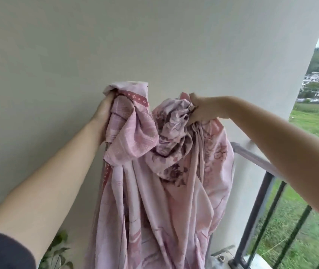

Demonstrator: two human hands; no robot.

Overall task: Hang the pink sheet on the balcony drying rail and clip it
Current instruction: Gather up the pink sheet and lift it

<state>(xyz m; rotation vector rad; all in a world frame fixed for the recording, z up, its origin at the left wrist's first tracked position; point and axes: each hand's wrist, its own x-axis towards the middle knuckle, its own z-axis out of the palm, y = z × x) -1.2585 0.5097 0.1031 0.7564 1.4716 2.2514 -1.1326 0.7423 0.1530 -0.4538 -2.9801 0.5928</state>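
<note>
Pink cotton, bunched and creased, fills the space between the two raised arms; the pink sheet (154, 181) is held up at about head height and falls in long folds below both hands, its lower end out of view. Nearest, a dark sleeve (1, 251) covers the left upper arm; further out, the left hand (103, 115) is closed round a gathered corner with a red dotted border, fingers hidden in the cloth; the right hand (201, 110), just across from it, is clenched on a floral wad of the same sheet. Beyond the right hand a dark balcony railing (255, 191) runs off toward grass; behind both hands stands a plain wall (154, 45).

No drying rail or clip shows, so the step in hand looks like gathering and lifting, with hanging not yet done; the next move likely calls for finding an edge, spreading the hands apart to open the bunch, then laying it over the rail before clipping.
</note>
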